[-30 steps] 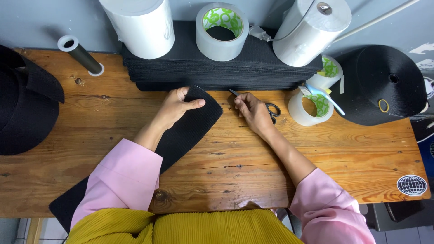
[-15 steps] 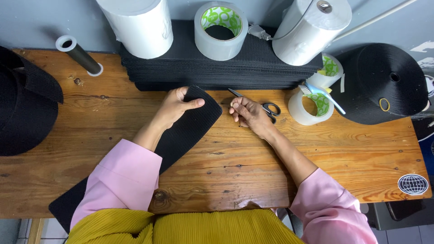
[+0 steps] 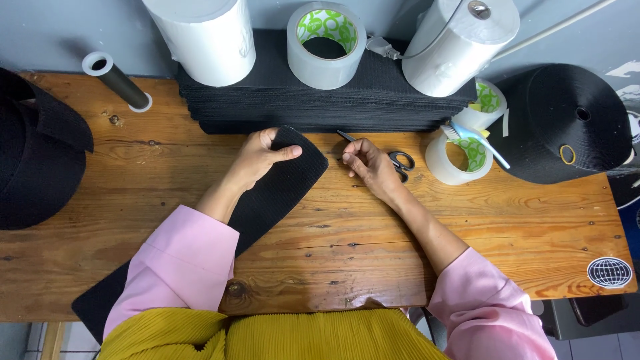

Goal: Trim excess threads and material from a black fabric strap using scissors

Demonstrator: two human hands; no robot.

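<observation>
A long black ribbed strip (image 3: pixel 280 193) lies diagonally on the wooden table (image 3: pixel 373 267), running from my lap up to the middle. My left hand (image 3: pixel 257 157) grips its rounded far end, thumb on top and fingers curled around the edge. My right hand (image 3: pixel 367 163) rests just to the right, its fingers curled and its fingertips pinched together. It lies over the middle of a small pair of black-handled scissors (image 3: pixel 402 161). The scissors lie flat on the table, with blade tip and handles showing on either side of the hand.
A stack of black sheets (image 3: pixel 373 107) at the back carries two white rolls (image 3: pixel 203 37) (image 3: pixel 460 43) and a tape roll (image 3: pixel 326 45). At right are more tape rolls (image 3: pixel 460 157) with a toothbrush and a big black spool (image 3: pixel 567 123). At left are black fabric (image 3: pixel 37 160) and a dark tube (image 3: pixel 117 80).
My right hand has come off the scissors' handles and slid left, so the handles now show. The scissors and my left hand on the strip have stayed put.
</observation>
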